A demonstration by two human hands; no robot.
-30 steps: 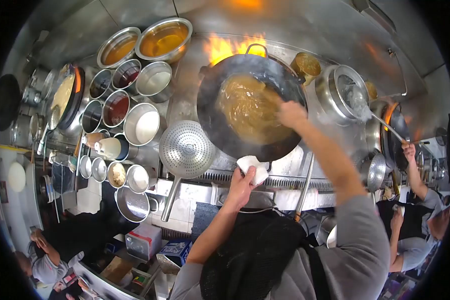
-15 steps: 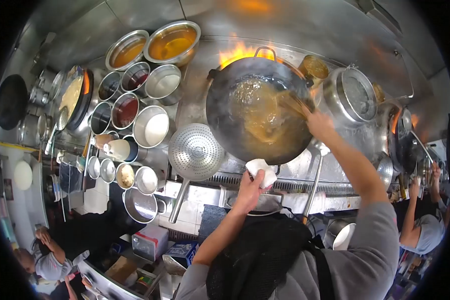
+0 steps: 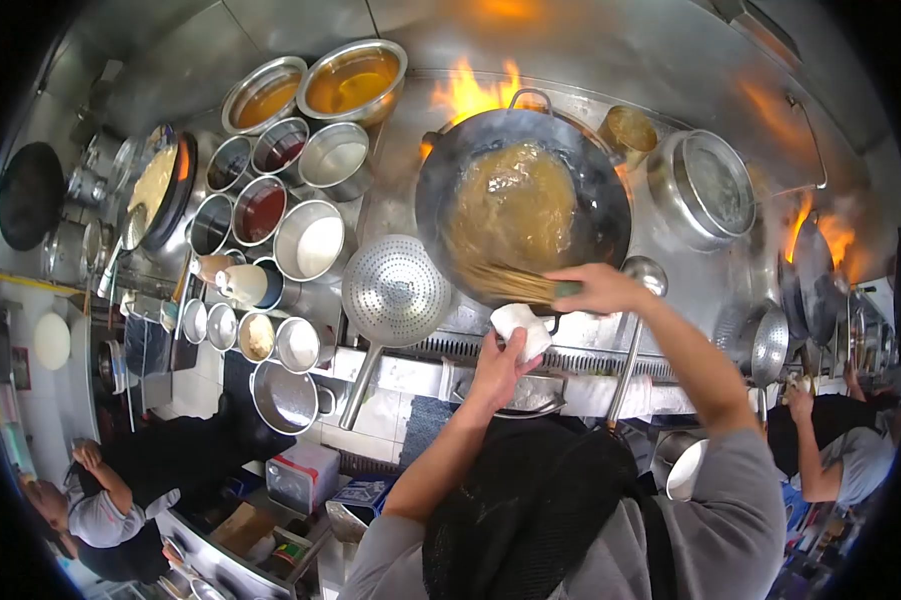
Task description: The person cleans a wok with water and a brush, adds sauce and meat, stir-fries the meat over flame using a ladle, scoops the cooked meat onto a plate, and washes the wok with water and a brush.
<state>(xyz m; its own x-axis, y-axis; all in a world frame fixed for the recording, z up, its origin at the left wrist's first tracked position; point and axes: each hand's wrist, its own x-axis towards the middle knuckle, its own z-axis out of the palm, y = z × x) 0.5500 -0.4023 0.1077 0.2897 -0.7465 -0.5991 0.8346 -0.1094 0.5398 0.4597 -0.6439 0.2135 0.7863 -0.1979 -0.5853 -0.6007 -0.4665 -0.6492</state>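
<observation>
A large black wok [image 3: 602, 190] sits over the burner, with cloudy brown liquid [image 3: 515, 200] swirling in it. My right hand [image 3: 608, 289] is closed around a bamboo wok brush [image 3: 505, 282], whose bristles lie against the near inside wall of the wok. My left hand [image 3: 494, 374] grips a folded white cloth [image 3: 522, 330] at the wok's near rim, beside its small loop handle. The cloth covers part of that rim, so I cannot see whether the fingers reach the metal.
Flames [image 3: 475, 90] rise behind the wok. Left of it are a perforated strainer [image 3: 395, 288], several seasoning pots [image 3: 310, 243] and two bowls of amber liquid [image 3: 350, 85]. To the right are a ladle [image 3: 645, 275] and a steel pot [image 3: 705, 185]. Other people work at both sides.
My right hand has swept the brush from the wok's right side down to its near side. The left hand with the cloth has hardly moved. The flames behind look taller.
</observation>
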